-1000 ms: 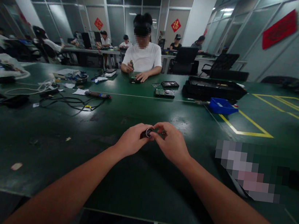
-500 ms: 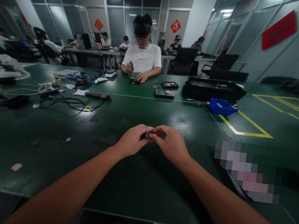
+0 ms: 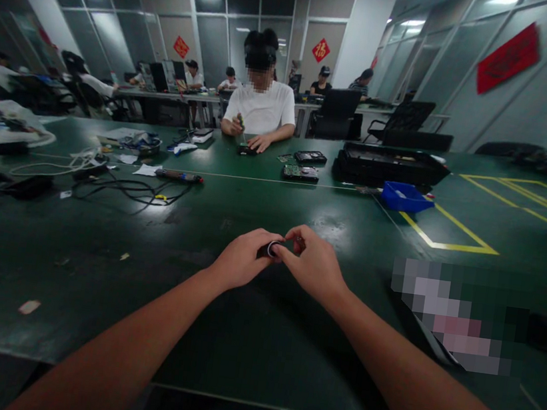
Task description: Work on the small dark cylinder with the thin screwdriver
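Note:
Over the green table, my left hand grips a small dark round object with a pale ring at its end. The ring faces right and towards me; most of the body is hidden by my fingers, so its kind cannot be made out. My right hand meets it from the right, closed, with the thumb on the ringed end and the index finger curled at its far upper side.
A pixelated item lies to the right. Ahead are a blue tray, a long black case, hard drives and a cabled electric screwdriver. Across the table, a co-worker handles a tool and a dark part.
My right index finger has lifted slightly and curled above the ringed end. My left hand keeps its hold, almost unmoved.

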Demonstrator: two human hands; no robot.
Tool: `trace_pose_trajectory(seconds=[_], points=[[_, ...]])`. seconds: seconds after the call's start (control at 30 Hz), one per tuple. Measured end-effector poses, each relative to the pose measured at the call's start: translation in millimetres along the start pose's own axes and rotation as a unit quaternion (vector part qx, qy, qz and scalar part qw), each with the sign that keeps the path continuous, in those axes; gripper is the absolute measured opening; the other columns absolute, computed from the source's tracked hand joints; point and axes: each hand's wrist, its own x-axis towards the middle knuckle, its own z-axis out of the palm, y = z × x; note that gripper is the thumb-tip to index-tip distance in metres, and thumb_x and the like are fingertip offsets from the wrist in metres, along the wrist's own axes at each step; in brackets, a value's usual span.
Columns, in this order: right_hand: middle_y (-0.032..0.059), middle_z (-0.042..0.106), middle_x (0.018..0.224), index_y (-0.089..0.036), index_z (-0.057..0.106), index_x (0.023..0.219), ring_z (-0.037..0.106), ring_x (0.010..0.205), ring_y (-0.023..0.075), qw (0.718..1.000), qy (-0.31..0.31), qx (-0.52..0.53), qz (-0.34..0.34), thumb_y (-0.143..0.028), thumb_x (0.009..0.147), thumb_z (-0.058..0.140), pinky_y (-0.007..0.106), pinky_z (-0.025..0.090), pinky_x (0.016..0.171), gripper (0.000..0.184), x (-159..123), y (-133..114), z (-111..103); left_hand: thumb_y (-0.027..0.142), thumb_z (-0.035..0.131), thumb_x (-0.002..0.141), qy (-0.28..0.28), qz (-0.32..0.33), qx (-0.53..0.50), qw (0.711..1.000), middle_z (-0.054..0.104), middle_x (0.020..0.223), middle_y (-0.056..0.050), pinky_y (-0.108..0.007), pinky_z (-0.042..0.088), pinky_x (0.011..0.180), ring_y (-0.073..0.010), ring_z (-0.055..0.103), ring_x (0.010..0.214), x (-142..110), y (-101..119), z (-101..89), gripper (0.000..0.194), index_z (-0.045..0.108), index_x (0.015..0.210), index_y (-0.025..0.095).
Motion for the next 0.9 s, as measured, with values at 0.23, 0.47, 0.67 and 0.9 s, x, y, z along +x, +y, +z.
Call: trace_pose_trajectory(seconds=[0.23, 0.47, 0.67, 0.9], points=[[0.0081, 0.069, 0.104, -0.02, 0.067, 0.107, 0.063, 0.092, 0.0202, 0.988, 0.064, 0.14, -0.031, -0.03, 0.095, 0.048, 0.034, 0.049, 0.079, 0.025, 5.6, 2.0, -6.9, 0.024, 0.071, 0.085, 0.065, -0.059, 0.022, 0.996, 0.069, 0.11, -0.004, -0.035, 0.05, 0.09, -0.0203, 0.064, 0.101, 1.6, -5.7, -2.0, 0.033, 0.065, 0.118, 0.023], [0.0012, 0.064, 0.068, -0.019, 0.068, 0.088, 0.06, 0.062, 0.016, 0.981, 0.095, 0.166, -0.029, -0.045, 0.095, 0.055, 0.03, 0.046, 0.059, 0.03, 1.8, -2.1, -16.4, 0.027, 0.07, 0.086, 0.076, -0.095, 0.019, 0.992, 0.069, 0.112, -0.004, -0.035, 0.051, 0.087, -0.0207, 0.065, 0.099, 1.6, -9.9, -2.8, 0.033, 0.066, 0.118, 0.024], [0.005, 0.073, 0.088, -0.021, 0.065, 0.108, 0.07, 0.078, 0.0184, 0.948, 0.162, 0.269, -0.053, -0.041, 0.098, 0.054, 0.034, 0.057, 0.073, 0.025, -3.9, -4.6, -11.0, 0.027, 0.07, 0.086, 0.071, -0.1, 0.009, 0.992, 0.07, 0.109, -0.004, -0.036, 0.051, 0.087, -0.0206, 0.065, 0.098, 1.7, -11.6, -2.5, 0.032, 0.067, 0.117, 0.024], [0.0053, 0.075, 0.088, -0.021, 0.064, 0.107, 0.072, 0.08, 0.0196, 0.974, 0.143, 0.166, -0.065, -0.038, 0.099, 0.052, 0.035, 0.055, 0.075, 0.023, -3.0, 0.0, -7.3, 0.025, 0.071, 0.085, 0.076, -0.09, -0.004, 0.993, 0.07, 0.115, -0.004, -0.035, 0.051, 0.089, -0.0207, 0.065, 0.103, 2.1, -9.3, -2.8, 0.033, 0.066, 0.117, 0.023]])
